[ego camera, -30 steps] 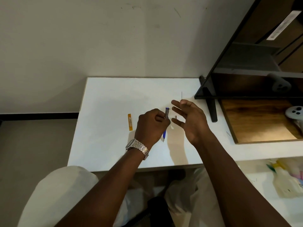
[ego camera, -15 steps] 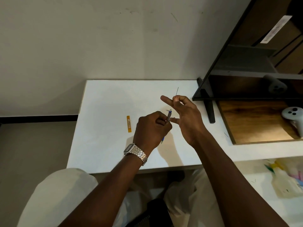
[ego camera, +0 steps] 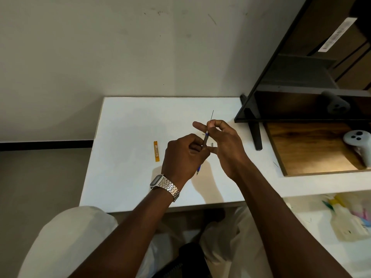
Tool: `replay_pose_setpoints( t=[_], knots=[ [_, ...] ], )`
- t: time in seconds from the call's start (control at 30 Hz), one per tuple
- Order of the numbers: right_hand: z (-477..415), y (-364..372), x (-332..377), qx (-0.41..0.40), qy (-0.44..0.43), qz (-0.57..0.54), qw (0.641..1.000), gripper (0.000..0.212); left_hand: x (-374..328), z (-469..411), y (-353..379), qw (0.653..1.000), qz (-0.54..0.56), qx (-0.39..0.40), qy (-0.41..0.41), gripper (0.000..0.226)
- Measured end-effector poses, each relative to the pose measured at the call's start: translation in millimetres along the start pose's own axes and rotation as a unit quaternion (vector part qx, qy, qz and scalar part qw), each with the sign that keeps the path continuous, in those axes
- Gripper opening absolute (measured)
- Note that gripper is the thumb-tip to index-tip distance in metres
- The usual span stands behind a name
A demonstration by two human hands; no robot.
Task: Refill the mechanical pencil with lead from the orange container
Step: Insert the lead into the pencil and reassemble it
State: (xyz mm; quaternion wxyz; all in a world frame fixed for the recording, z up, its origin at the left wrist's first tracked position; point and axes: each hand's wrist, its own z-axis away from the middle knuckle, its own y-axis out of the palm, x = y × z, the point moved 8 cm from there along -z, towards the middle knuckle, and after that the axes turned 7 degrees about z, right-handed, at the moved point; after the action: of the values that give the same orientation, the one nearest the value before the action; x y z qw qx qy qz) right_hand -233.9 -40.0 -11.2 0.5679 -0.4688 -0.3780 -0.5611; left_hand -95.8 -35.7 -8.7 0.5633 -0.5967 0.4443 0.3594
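Note:
My left hand (ego camera: 184,155), with a metal watch on the wrist, grips the blue mechanical pencil (ego camera: 205,139) tilted, its tip pointing down toward me. My right hand (ego camera: 222,145) pinches a thin dark lead (ego camera: 211,115) between thumb and forefinger, right at the pencil's upper end; the lead sticks up above the fingers. The orange lead container (ego camera: 156,151) lies flat on the white table (ego camera: 130,137), left of my hands. A small grey piece (ego camera: 212,144), perhaps the pencil's cap, shows between my hands.
A black shelf frame (ego camera: 255,117) stands at the table's right, over a wooden board (ego camera: 307,151) with a white controller (ego camera: 359,141). A loose lead (ego camera: 275,164) lies by the board. Plastic bottles (ego camera: 349,223) sit lower right. The wall runs behind the table.
My right hand brought the lead leftward and down to the pencil's upper end. My left hand raised and tilted the pencil toward it. The container has not moved.

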Motion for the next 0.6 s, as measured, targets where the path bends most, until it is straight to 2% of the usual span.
replay_pose_setpoints(
  t=[0.37, 0.6],
  knots=[
    [0.1, -5.6, -3.3, -0.015, -0.012, 0.029, 0.999, 0.013, 6.3, -2.1, -5.2, 1.0, 0.0, 0.001, -0.01, 0.016],
    [-3.7, -10.4, -9.4, -0.011, -0.024, 0.009, 1.0, 0.023, 4.7, -4.7, -7.3, 1.0, -0.003, -0.007, 0.005, 0.016]
  ],
)
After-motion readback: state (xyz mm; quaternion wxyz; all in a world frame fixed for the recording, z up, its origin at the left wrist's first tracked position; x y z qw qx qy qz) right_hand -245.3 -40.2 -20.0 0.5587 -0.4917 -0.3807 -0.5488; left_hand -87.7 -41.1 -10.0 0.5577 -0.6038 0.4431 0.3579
